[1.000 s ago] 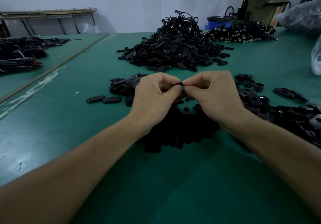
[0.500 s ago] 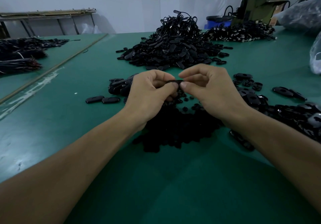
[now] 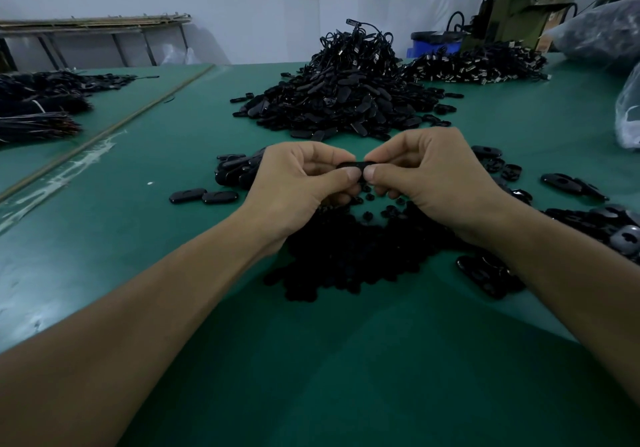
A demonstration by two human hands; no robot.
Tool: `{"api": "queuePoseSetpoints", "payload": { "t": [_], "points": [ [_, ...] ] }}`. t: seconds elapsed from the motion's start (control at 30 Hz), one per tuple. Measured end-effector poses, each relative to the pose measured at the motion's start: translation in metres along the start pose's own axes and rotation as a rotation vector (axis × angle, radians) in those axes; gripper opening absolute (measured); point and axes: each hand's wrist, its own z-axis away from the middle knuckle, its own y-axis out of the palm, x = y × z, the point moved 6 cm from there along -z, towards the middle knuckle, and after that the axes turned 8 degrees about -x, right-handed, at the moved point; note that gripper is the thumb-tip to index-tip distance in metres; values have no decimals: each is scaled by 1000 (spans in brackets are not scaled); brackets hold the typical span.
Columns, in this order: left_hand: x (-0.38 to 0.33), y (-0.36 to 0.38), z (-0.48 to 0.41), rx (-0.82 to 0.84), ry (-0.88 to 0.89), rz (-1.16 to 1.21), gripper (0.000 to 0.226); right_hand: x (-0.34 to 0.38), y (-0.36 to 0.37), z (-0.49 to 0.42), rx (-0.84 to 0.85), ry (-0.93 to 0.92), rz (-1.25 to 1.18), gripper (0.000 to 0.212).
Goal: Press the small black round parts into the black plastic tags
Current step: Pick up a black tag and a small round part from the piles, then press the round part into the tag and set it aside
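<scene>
Change since earlier: right hand (image 3: 436,176) has drawn its fingers in from the looser spread of half a second ago; both hands stay over the same spot, thumbs now tip to tip.
Left hand: left hand (image 3: 298,183) has its fingers curled, thumb and index finger pinching the left end of the small black oval plastic tag (image 3: 349,165).
Right hand: fingers curled, thumb and index finger pinching the right end of the same tag.
Held tag: raised clear of the green-covered work table (image 3: 346,360), lying level between the hands and largely hidden by the thumbs; whether a round part is seated in it cannot be told.
Round parts: pile of small black round plastic parts (image 3: 346,256) lies on the table under the hands and wrists, on the near-edge side; a few strays sit just beyond it.
Loose tags, left: cluster of black oval tags (image 3: 235,169) just beyond the left hand; two single black tags (image 3: 204,196) lie side by side nearer the left edge.
Loose tags, right: scatter of black tags with cut-outs (image 3: 616,228) runs from the right hand to the right edge.
Far middle: large heap of black corded tags (image 3: 346,100) toward the far edge.
Far right corner: second heap of black pieces with pale metal ends (image 3: 478,65); behind it, a blue bin (image 3: 436,42) and an olive-green machine (image 3: 519,13).
Right edge: clear plastic bag (image 3: 630,110), partly in frame.
Left edge: bundles of dark cords (image 3: 38,114).
</scene>
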Motion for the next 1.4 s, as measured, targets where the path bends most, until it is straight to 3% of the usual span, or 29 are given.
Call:
{"api": "queuePoseSetpoints", "payload": {
  "t": [0.7, 0.77, 0.87, 1.0, 1.07, 1.17, 1.4],
  "points": [
    [-9, -7, -4, -57, 140, -238, 10, 7, -2, -1, 72, -31, 57, 11],
    [-5, -16, -8, -143, 150, -283, 10, 2, -5, -3, 27, -44, 246, 16],
    [0, -40, -13, -327, 161, -352, 17, -5, -8, 0, 28, -55, 725, 28],
    [5, -66, -20, -478, 145, -412, 23, -14, -10, 9, 99, 180, 1116, 39],
    [8, -75, -24, -512, 130, -429, 10, -14, -10, 15, 142, 297, 1144, 46],
    [12, -83, -26, -539, 106, -498, 21, -16, -4, 18, 173, 335, 1136, 49],
    [16, -85, -25, -513, 71, -615, 8, -5, 14, 12, 107, 15, 950, 36]
  ]
}}
